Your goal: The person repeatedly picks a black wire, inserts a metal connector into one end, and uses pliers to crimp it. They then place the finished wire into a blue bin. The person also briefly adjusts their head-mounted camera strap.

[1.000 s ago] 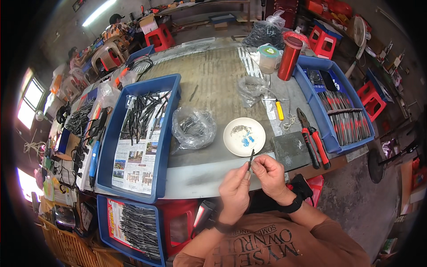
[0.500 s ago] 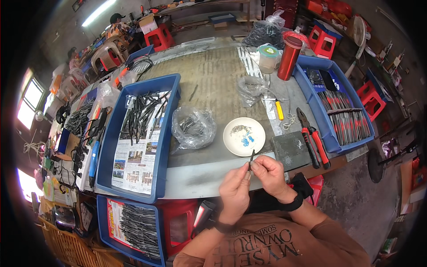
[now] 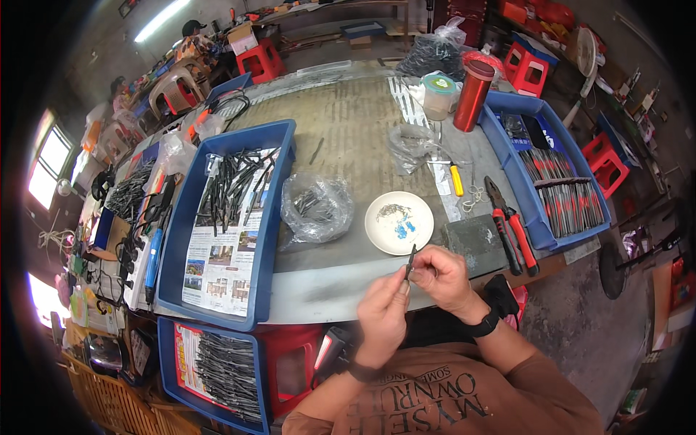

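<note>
My left hand [image 3: 384, 304] is closed in a pinch around a thin black strip [image 3: 412, 255], whose tip points up toward the white dish. Against the strip's side, my right hand [image 3: 444, 281] pinches with thumb and forefinger; any small part between those fingertips is too small to make out. Just beyond both hands sits the round white dish [image 3: 377, 233], holding small blue pieces [image 3: 403, 229] and a scatter of tiny metal-coloured bits [image 3: 394, 211]. A clear plastic bag [image 3: 316, 209] with dark strips inside lies left of the dish.
Blue trays [image 3: 262, 290] of black strips stand at left and below. Another blue tray [image 3: 573, 241] is at right. Red-handled pliers [image 3: 516, 243], a dark metal block [image 3: 473, 243], a yellow-handled screwdriver [image 3: 456, 180] and a red flask [image 3: 473, 96] lie or stand nearer. A person [image 3: 194, 45] sits far left.
My right hand has shifted slightly, its fingers lifting a little and bending differently beside the strip. More of the black strip shows between the hands. The left hand has barely moved.
</note>
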Action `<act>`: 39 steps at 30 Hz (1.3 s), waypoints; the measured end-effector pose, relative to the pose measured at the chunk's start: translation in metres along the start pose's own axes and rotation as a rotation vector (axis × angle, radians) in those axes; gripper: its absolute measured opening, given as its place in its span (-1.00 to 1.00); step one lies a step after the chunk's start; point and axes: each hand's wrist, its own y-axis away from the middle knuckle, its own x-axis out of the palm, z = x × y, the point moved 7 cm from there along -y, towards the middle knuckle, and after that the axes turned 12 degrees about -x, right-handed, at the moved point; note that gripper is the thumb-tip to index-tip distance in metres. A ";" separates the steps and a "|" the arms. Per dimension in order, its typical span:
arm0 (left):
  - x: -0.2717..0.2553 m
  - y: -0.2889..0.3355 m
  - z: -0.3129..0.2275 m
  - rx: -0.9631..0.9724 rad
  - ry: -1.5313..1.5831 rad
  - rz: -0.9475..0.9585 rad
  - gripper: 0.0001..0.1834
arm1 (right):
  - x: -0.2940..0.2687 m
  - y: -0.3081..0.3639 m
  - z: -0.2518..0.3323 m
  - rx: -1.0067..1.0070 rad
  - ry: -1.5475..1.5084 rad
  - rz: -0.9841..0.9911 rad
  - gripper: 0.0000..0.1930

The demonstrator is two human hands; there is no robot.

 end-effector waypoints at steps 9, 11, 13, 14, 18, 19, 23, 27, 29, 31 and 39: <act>0.001 0.000 -0.001 0.029 -0.008 0.012 -0.71 | -0.001 0.002 -0.001 0.137 0.023 -0.004 -0.79; 0.000 0.000 0.003 -0.025 0.061 0.012 -0.71 | -0.005 0.009 -0.015 0.339 -0.172 -0.188 -0.78; 0.000 0.000 0.002 -0.011 0.064 0.007 -0.71 | 0.000 0.005 -0.005 0.192 -0.088 -0.091 -0.78; 0.000 -0.001 0.002 -0.004 0.068 0.006 -0.71 | 0.002 0.004 0.001 0.113 -0.037 -0.046 -0.77; 0.002 0.000 0.000 0.048 -0.054 0.012 -0.72 | 0.000 0.004 0.003 0.079 0.124 0.039 -0.76; 0.001 0.000 0.001 0.031 -0.031 0.012 -0.72 | -0.002 0.006 -0.003 0.172 0.042 -0.011 -0.78; 0.000 -0.001 0.002 0.008 0.020 0.010 -0.73 | -0.002 0.005 -0.006 0.194 -0.024 -0.046 -0.76; 0.001 -0.001 0.002 0.000 -0.036 -0.006 -0.76 | 0.000 0.011 -0.006 0.212 0.014 0.033 -0.75; -0.001 -0.001 0.002 -0.019 -0.004 -0.006 -0.76 | 0.000 0.014 -0.019 0.359 -0.224 -0.113 -0.78; -0.001 -0.002 0.004 -0.049 0.023 -0.005 -0.76 | -0.003 0.011 -0.016 0.294 -0.126 -0.090 -0.83; 0.006 0.001 -0.012 0.206 -0.275 -0.025 -0.75 | 0.005 0.019 0.000 0.267 -0.224 -0.004 -0.88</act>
